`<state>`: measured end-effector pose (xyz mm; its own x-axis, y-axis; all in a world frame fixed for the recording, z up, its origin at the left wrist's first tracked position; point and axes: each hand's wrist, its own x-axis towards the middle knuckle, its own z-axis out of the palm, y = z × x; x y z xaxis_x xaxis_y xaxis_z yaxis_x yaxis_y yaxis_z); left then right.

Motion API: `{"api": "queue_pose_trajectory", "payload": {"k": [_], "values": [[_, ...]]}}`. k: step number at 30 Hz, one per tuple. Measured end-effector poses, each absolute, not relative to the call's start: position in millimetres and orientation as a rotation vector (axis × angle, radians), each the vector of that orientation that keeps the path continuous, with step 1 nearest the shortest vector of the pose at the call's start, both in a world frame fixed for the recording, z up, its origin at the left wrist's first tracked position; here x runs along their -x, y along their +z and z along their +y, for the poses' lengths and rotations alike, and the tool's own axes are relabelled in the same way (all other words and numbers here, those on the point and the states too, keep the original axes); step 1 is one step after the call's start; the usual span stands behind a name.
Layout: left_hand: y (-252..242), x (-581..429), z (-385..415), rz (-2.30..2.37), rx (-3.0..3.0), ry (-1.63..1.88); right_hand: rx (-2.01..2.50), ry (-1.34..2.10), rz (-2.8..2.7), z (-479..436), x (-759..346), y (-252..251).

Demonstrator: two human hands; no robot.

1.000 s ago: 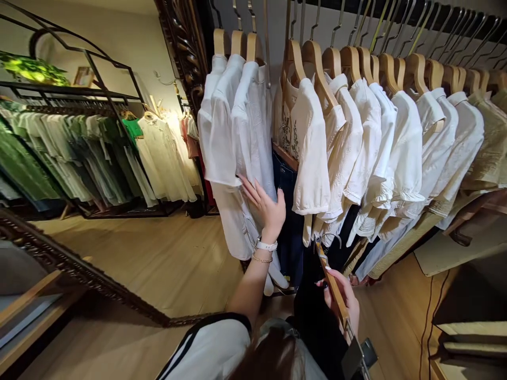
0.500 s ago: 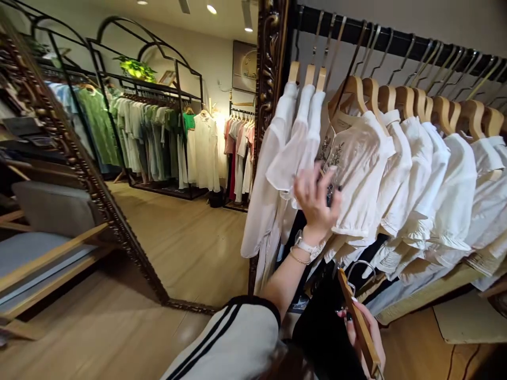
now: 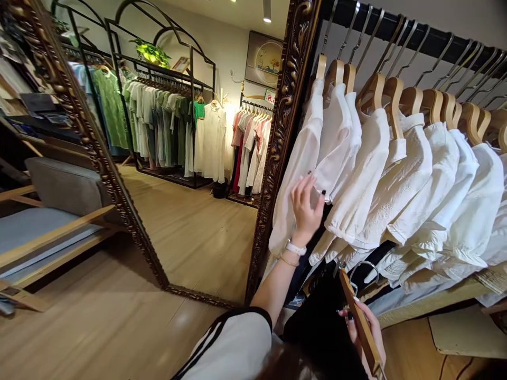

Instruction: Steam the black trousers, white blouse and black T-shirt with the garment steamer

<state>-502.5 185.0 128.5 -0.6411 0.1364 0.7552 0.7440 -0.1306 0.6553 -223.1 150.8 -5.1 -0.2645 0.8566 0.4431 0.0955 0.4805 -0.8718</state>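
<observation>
Well, in the head view the left hand (image 3: 306,210) is open, its fingers spread and gripping nothing, with the palm side laid against white blouses (image 3: 380,179) just ahead of it, and that flat contact seems to press them sideways along the row. The blouses hang on wooden hangers hooked over a black rail (image 3: 390,26) above the hand, packed closely with their sleeves overlapping, so they would tend to shift as a bunch. Below and to the right of the left hand, the right hand (image 3: 368,332) is clenched on a wooden hanger (image 3: 356,316), holding it tilted and low, off the rail, and a black garment (image 3: 320,332) appears to hang from it, clear of the white row. A white watch (image 3: 296,248) and a thin bracelet (image 3: 288,259) circle the left wrist, and a carved mirror frame (image 3: 283,153) stands just left of the hand.
</observation>
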Motion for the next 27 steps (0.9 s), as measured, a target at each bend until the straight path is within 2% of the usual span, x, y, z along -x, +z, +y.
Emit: {"api": "queue_pose_trajectory", "payload": {"k": [4, 8, 13, 19, 23, 27], "values": [[138.6, 538.6, 178.6, -1.744, 0.851, -1.798, 0.846, 0.972, -1.67, 134.4, 220.2, -6.1], [136.7, 566.8, 158.6, -1.614, 0.578, -1.985, 0.914, 1.024, -1.651, 125.1, 218.1, -4.2], [130.3, 562.7, 144.8, -1.543, 0.282, -2.032, 0.898, 1.058, -1.642, 123.8, 221.0, -4.8], [133.5, 521.5, 184.9, -1.69, 1.191, -1.95, 0.84, 1.042, -1.666, 130.7, 228.9, -11.6], [145.1, 531.8, 185.8, -1.661, 1.459, -1.82, 0.735, 1.077, -1.736, 142.4, 227.3, -16.9], [147.6, 549.3, 174.6, -1.622, 1.6, -2.099, 0.708, 1.027, -1.765, 149.1, 222.8, -21.6]]}}
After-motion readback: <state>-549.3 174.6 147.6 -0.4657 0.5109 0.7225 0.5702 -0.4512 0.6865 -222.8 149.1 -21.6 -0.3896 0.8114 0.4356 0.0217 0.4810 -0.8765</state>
